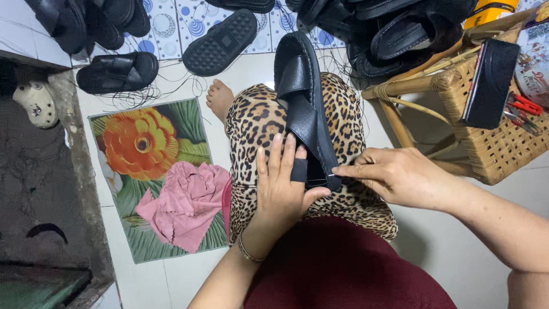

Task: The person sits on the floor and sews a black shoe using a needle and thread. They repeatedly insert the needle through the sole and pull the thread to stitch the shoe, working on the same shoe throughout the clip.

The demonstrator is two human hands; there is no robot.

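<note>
You hold a black sandal (pixel 305 109) lengthwise along your leopard-print lap (pixel 257 123), its heel end toward you and its toe pointing at the tiled floor (pixel 251 66). The sandal shows a matte leather upper with broad crossed straps and a thick dark sole. Your left hand (pixel 284 183) lies with fingers extended flat beside the heel, thumb tucked under it; your right hand (pixel 394 174) pinches closed on the heel edge. Beyond the sandal's toe, more black sandals (pixel 394 31) lie heaped on the floor. To the sandal's right, a wicker stool (pixel 486 143) carries red-handled scissors (pixel 523 106) and a black block (pixel 490 83). To its left, a pink cloth (pixel 183 203) rests on a flowered mat (pixel 143 143).
</note>
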